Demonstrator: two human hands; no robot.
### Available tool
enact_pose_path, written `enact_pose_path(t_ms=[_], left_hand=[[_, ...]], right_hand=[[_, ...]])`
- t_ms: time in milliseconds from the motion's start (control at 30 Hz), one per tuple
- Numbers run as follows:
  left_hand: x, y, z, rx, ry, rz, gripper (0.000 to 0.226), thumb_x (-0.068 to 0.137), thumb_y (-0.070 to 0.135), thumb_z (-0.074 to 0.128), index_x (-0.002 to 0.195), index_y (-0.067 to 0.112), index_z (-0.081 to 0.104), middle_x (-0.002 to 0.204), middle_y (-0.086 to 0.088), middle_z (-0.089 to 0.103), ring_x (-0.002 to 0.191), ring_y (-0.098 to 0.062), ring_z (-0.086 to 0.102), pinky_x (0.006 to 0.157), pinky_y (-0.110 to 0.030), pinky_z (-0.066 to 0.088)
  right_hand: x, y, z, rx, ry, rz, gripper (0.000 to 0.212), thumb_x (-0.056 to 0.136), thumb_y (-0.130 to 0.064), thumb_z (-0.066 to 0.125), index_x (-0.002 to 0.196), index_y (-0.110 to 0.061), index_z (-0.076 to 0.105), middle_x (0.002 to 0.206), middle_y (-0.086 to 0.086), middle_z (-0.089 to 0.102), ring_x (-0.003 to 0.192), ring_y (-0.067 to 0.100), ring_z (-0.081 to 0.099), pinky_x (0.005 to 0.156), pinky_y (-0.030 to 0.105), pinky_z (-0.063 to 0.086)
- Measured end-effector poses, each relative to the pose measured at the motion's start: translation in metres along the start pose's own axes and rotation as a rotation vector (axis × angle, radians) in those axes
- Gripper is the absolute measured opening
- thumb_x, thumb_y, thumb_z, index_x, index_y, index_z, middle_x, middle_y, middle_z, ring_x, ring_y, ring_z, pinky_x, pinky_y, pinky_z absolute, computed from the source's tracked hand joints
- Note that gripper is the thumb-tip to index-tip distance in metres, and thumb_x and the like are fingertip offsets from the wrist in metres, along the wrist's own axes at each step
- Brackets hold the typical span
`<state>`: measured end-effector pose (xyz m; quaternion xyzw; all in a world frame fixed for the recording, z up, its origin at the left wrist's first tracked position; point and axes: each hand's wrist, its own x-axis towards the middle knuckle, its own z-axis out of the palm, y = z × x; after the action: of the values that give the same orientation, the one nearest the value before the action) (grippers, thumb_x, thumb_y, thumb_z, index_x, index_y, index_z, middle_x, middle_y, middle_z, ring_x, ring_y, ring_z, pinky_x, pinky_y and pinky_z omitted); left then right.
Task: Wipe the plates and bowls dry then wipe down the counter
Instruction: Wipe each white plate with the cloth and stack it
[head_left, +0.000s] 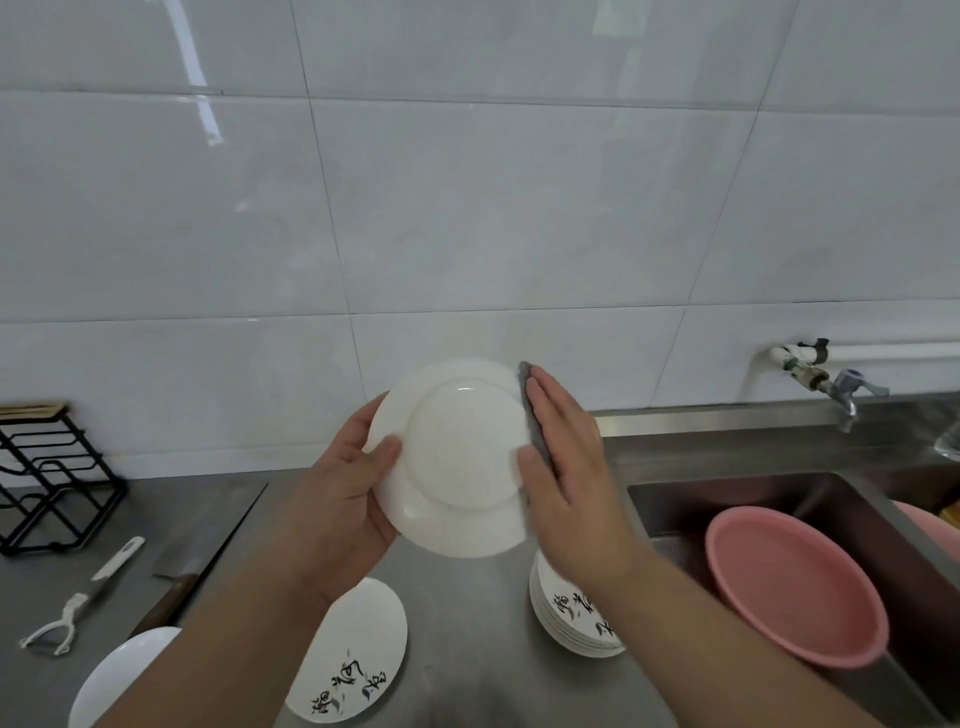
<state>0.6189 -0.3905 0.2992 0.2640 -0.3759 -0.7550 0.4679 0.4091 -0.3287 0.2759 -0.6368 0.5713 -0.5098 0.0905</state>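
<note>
Left hand: we record it gripping the left rim of a white plate, thumb laid across the near face. Its fingers are behind the plate and hidden from us.

Right hand: fingers straight and close together, thumb on the plate's near face. It pinches a grey cloth against the right rim.

Plate: held between both hands, lifted above the table and tilted so its ringed underside faces us.

Cloth: we see only a narrow grey strip along the rim. The rest is covered by the right hand or lies behind the plate.

Printed plate: lies on the table below the left hand, partly covered by the forearm.

Plain plate: further left of that forearm and cut off by the bottom edge.

Bowls: a stack with black lettering stands below the right hand, its top hidden by the wrist. We cannot count them.

Sink: right of the right hand. A pink basin leans tilted inside it, and a tap sits on the wall behind.

Left of the left hand we list a knife, a white peeler and a black wire rack, the rack cut off at the edge.
</note>
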Motion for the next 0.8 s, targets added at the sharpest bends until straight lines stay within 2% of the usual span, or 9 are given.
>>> enact_pose_path(t_ms=[67, 133, 233, 333, 467, 533, 633, 733, 800], left_hand=[[-0.001, -0.004, -0.001, -0.019, 0.043, 0.031, 0.054, 0.094, 0.014, 0.053, 0.148, 0.021, 0.050, 0.142, -0.009, 0.063, 0.129, -0.032, 0.061, 0.087, -0.042, 0.062], [-0.003, -0.007, -0.002, -0.024, 0.056, 0.050, 0.055, 0.093, 0.015, 0.053, 0.147, 0.022, 0.050, 0.141, -0.008, 0.063, 0.125, -0.030, 0.064, 0.082, -0.042, 0.063], [-0.005, -0.010, 0.003, -0.033, 0.033, 0.061, 0.054, 0.092, 0.015, 0.053, 0.146, 0.024, 0.049, 0.139, -0.005, 0.066, 0.118, -0.025, 0.068, 0.078, -0.041, 0.064], [-0.003, -0.011, 0.014, -0.039, 0.034, 0.097, 0.057, 0.092, 0.014, 0.054, 0.147, 0.027, 0.047, 0.138, -0.003, 0.066, 0.121, -0.025, 0.067, 0.080, -0.043, 0.063], [0.000, -0.015, 0.019, -0.044, 0.038, 0.131, 0.056, 0.092, 0.014, 0.056, 0.145, 0.032, 0.047, 0.138, 0.001, 0.066, 0.122, -0.023, 0.067, 0.080, -0.044, 0.063], [-0.002, -0.020, 0.016, -0.021, 0.022, 0.113, 0.055, 0.095, 0.011, 0.063, 0.144, 0.032, 0.047, 0.140, 0.000, 0.064, 0.124, -0.024, 0.065, 0.082, -0.045, 0.062], [-0.005, -0.019, 0.007, 0.074, -0.021, 0.065, 0.064, 0.083, 0.008, 0.062, 0.143, 0.027, 0.049, 0.138, -0.004, 0.065, 0.123, -0.029, 0.066, 0.085, -0.050, 0.062], [-0.002, -0.010, 0.004, 0.167, 0.019, 0.026, 0.055, 0.084, 0.009, 0.068, 0.136, 0.026, 0.058, 0.129, -0.006, 0.071, 0.116, -0.032, 0.069, 0.089, -0.051, 0.060], [-0.002, -0.007, 0.003, 0.224, 0.045, 0.014, 0.047, 0.089, 0.017, 0.071, 0.134, 0.025, 0.060, 0.127, -0.007, 0.072, 0.115, -0.033, 0.069, 0.093, -0.053, 0.057]], right_hand=[[-0.030, -0.008, 0.015, -0.057, -0.027, 0.012, 0.072, 0.105, -0.041, 0.040, 0.166, -0.015, 0.013, 0.174, -0.010, 0.006, 0.160, 0.017, 0.006, 0.126, 0.020, 0.005], [-0.045, -0.011, 0.022, -0.078, -0.082, 0.001, 0.080, 0.105, -0.047, 0.040, 0.166, -0.013, 0.002, 0.174, -0.009, -0.007, 0.161, 0.016, -0.003, 0.125, 0.019, 0.001], [-0.015, -0.006, 0.011, -0.147, -0.026, -0.007, 0.075, 0.104, -0.049, 0.038, 0.166, -0.015, 0.013, 0.173, -0.011, 0.007, 0.159, 0.011, 0.007, 0.126, 0.021, 0.007], [0.015, -0.005, 0.002, -0.153, 0.050, 0.048, 0.072, 0.104, -0.053, 0.035, 0.166, -0.020, 0.021, 0.171, -0.016, 0.016, 0.156, 0.003, 0.011, 0.124, 0.017, 0.009], [-0.023, -0.015, 0.027, -0.004, 0.039, 0.112, 0.082, 0.102, -0.050, 0.044, 0.167, -0.025, 0.000, 0.172, -0.019, -0.006, 0.158, 0.003, -0.005, 0.125, 0.024, 0.005], [-0.043, -0.020, 0.034, 0.114, 0.033, 0.176, 0.086, 0.099, -0.054, 0.045, 0.166, -0.029, -0.003, 0.169, -0.027, -0.012, 0.156, -0.003, -0.009, 0.126, 0.027, 0.006], [-0.021, -0.007, 0.022, 0.165, 0.105, 0.282, 0.077, 0.096, -0.058, 0.043, 0.164, -0.033, 0.018, 0.164, -0.036, 0.007, 0.152, -0.013, 0.006, 0.126, 0.018, 0.012], [0.013, 0.003, 0.003, 0.052, 0.052, 0.128, 0.064, 0.101, -0.052, 0.040, 0.157, -0.022, 0.044, 0.161, -0.018, 0.039, 0.149, -0.003, 0.030, 0.123, 0.018, 0.023], [0.020, 0.008, 0.002, -0.009, -0.027, 0.058, 0.061, 0.102, -0.053, 0.038, 0.154, -0.022, 0.049, 0.158, -0.017, 0.044, 0.148, -0.002, 0.034, 0.122, 0.019, 0.025]])
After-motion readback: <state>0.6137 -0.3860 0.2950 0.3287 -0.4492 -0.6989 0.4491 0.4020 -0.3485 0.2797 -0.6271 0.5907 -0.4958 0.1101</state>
